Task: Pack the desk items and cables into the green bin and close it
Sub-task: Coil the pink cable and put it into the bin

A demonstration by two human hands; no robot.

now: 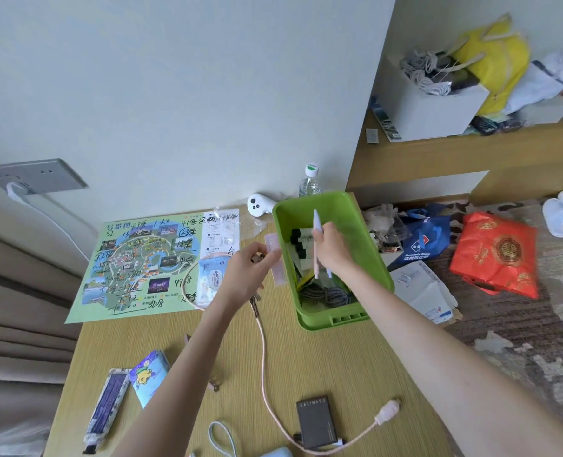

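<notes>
The green bin (pixel 372 258) stands open at the desk's right edge, with black-capped tubes and a grey coiled cable (pixel 326 296) inside. My right hand (pixel 331 247) is over the bin, shut on two pens (pixel 316 249) held upright. Just left of the bin, my left hand (pixel 249 270) grips a pink cable (pixel 263 351) near its braided plug end, together with a pale pink flat piece (pixel 275 258). The cable trails down the desk to a pink plug (pixel 387 411). A dark power bank (pixel 316 422) lies at the front.
A park map (pixel 135 265) and a wipes pack (pixel 209 278) lie at the back left. A tube (pixel 105 410) and a cartoon booklet (pixel 148 379) sit front left. A white controller (pixel 258 204) and water bottle (pixel 310 181) stand behind the bin. Bags litter the floor right.
</notes>
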